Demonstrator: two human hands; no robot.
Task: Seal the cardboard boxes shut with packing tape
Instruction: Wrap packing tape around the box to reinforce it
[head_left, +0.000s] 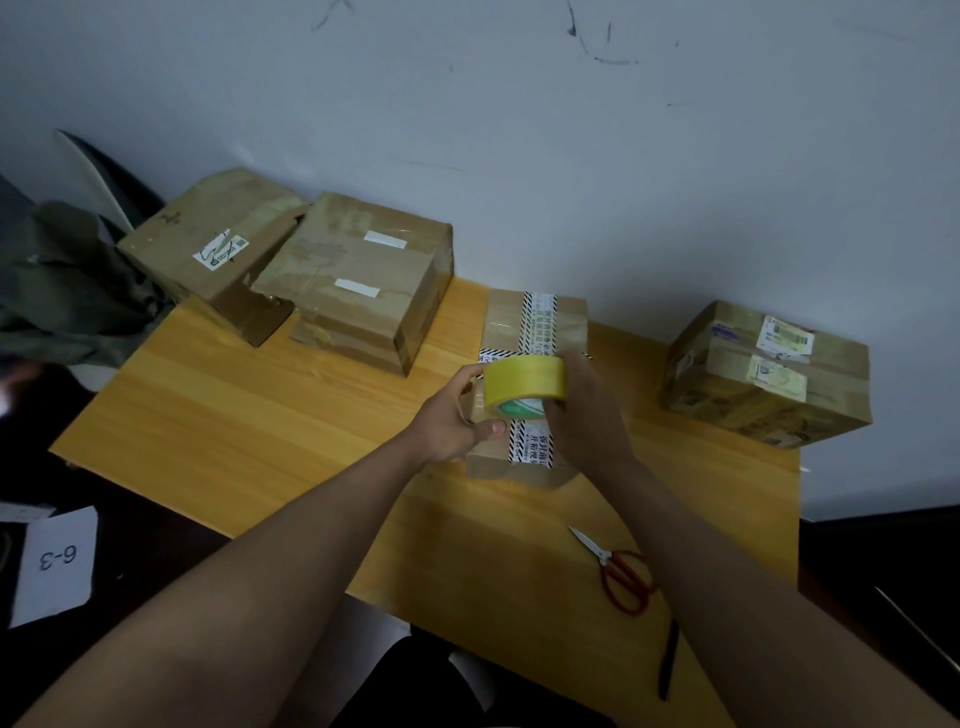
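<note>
So the yellow tape roll (524, 385) is gripped by the right hand (582, 415), fingers curled round it, right above the small box (535, 332). That box's near-left edge is held by the left hand (457, 415), thumb on top. Red scissors (618, 571) are lying near the right forearm.

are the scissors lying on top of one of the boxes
No, the red-handled scissors lie flat on the wooden table, apart from every box.
</note>
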